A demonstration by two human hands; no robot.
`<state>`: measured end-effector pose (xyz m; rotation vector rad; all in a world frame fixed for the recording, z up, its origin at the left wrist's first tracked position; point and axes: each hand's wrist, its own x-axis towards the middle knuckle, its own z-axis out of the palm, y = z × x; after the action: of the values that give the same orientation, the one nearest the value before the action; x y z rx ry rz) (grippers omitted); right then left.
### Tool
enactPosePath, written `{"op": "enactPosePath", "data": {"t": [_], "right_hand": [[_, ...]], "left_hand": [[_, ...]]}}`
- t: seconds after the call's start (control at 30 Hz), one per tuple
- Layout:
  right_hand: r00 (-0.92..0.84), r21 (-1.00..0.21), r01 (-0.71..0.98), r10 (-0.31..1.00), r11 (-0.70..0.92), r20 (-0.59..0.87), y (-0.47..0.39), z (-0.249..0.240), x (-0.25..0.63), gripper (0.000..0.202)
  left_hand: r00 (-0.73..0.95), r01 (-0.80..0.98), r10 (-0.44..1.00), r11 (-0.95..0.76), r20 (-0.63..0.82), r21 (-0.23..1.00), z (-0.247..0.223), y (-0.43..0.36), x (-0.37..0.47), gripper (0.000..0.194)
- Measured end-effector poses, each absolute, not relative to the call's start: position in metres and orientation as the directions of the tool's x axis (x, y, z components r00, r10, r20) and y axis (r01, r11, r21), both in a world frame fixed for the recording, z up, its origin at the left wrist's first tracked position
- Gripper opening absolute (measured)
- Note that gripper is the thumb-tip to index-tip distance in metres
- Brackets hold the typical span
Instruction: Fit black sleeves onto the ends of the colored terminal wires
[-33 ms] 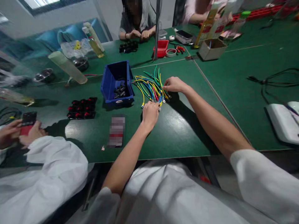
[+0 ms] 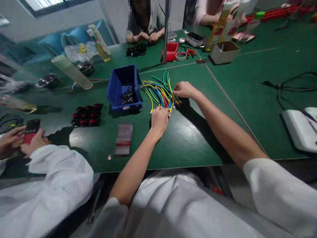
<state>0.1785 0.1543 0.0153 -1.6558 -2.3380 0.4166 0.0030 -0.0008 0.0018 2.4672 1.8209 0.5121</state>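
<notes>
Two bare hands work at a loose fan of coloured wires [image 2: 158, 90], mostly yellow, green and blue with a touch of red, lying on a green tabletop [image 2: 183, 142]. The left hand [image 2: 159, 119] covers the fan's near end, its fingers curled down beside metal ring terminals [image 2: 174, 106]; whether it grasps a wire cannot be told. The right hand [image 2: 183, 90] reaches the fan's right flank, thumb and fingers bent together at the strands; any pinch is too small to make out.

On the left, the fan's tips come close to a blue bin [image 2: 114, 89] holding small black pieces [image 2: 127, 96], a tight margin on that side. A flat phone-like object [image 2: 123, 138] lies left of the left forearm, between the bin and the table's near edge [image 2: 198, 167]. Farther left sit red-and-black parts [image 2: 87, 115], with a co-worker's white sleeve [image 2: 59, 165] below them.

Room is wider to the right: green surface spreads beyond the right forearm, crossed by a slanting seam [image 2: 221, 88], as far as a black cable [image 2: 292, 82] and a white box [image 2: 300, 130] near the corner of the view. Beyond the wires, a red tray [image 2: 170, 51] stands beside an upright pole [image 2: 166, 33], and a cardboard box [image 2: 224, 54] lies farther right.
</notes>
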Motion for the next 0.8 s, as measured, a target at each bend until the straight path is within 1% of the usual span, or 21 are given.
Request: {"op": "enactPosePath", "data": {"t": [0.07, 0.13, 0.17, 0.23, 0.3, 0.33, 0.4, 0.53, 0.63, 0.7, 0.8], "right_hand": [[-0.27, -0.403, 0.864, 0.954, 0.301, 0.133, 0.152, 0.007, 0.174, 0.046], [-0.235, -0.459, 0.833, 0.948, 0.31, 0.214, 0.148, -0.003, 0.166, 0.056], [-0.232, -0.492, 0.808, 0.943, 0.323, 0.236, 0.146, -0.008, 0.162, 0.058], [-0.223, -0.536, 0.772, 0.936, 0.34, 0.272, 0.141, -0.017, 0.152, 0.061], [-0.167, -0.575, 0.757, 0.943, 0.31, 0.289, 0.138, -0.023, 0.145, 0.06], [-0.131, -0.593, 0.753, 0.947, 0.287, 0.292, 0.137, -0.025, 0.142, 0.058], [-0.082, -0.625, 0.738, 0.954, 0.252, 0.289, 0.136, -0.026, 0.139, 0.054], [-0.077, -0.682, 0.691, 0.962, 0.24, 0.261, 0.137, -0.022, 0.139, 0.049], [-0.102, -0.721, 0.645, 0.964, 0.253, 0.247, 0.139, -0.021, 0.137, 0.046], [-0.137, -0.726, 0.626, 0.957, 0.285, 0.258, 0.142, -0.022, 0.135, 0.047], [-0.166, -0.701, 0.633, 0.942, 0.327, 0.29, 0.149, -0.028, 0.131, 0.05]], "left_hand": [[0.208, 0.936, 0.94, -0.272, 0.272, 0.224, 0.006, -0.003, 0.007, 0.026], [0.132, 0.948, 0.948, -0.205, 0.288, 0.242, 0.009, -0.007, 0.006, 0.036], [0.084, 0.953, 0.955, -0.16, 0.284, 0.257, 0.011, -0.01, 0.004, 0.046], [0.01, 0.953, 0.978, -0.072, 0.208, 0.294, 0.012, -0.012, -0.002, 0.076], [0.003, 0.946, 0.995, -0.035, 0.098, 0.324, 0.009, -0.011, -0.005, 0.103], [0.024, 0.943, 0.998, -0.043, 0.061, 0.33, 0.007, -0.008, -0.005, 0.111], [0.079, 0.941, 0.996, -0.09, 0.048, 0.326, 0.0, 0.0, 0.0, 0.114], [0.119, 0.94, 0.989, -0.142, 0.093, 0.309, -0.011, 0.024, 0.016, 0.103], [0.137, 0.942, 0.986, -0.16, 0.099, 0.296, -0.014, 0.045, 0.022, 0.097], [0.17, 0.938, 0.981, -0.189, 0.092, 0.29, -0.014, 0.059, 0.02, 0.096], [0.211, 0.931, 0.974, -0.227, 0.087, 0.285, -0.015, 0.075, 0.014, 0.095]]}}
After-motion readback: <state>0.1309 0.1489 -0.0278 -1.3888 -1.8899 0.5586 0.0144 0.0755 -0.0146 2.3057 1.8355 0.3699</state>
